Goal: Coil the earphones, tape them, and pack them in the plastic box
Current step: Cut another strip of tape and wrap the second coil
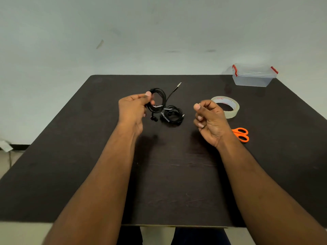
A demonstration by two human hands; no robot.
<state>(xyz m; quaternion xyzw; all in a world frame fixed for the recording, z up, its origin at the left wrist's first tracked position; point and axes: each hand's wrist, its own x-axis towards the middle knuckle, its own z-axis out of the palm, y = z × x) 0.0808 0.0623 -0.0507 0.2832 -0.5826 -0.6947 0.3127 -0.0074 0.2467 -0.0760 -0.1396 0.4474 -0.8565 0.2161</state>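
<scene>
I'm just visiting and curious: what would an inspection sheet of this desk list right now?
Surface: dark table, faintly scuffed, against a pale wall.
Job's things: coiled earphones held up, plug end sticking out; second coiled pair lying on the table; tape roll flat; plastic box at the far right corner, lid on, red clips; orange scissors, partly hidden behind the right wrist.
Clutter: nothing seen.
Grippers: left hand pinches the coil; right hand curled, seemingly holding nothing.
Cables: only the earphone cords.
Surroundings: floor at left with a paper scrap.
</scene>
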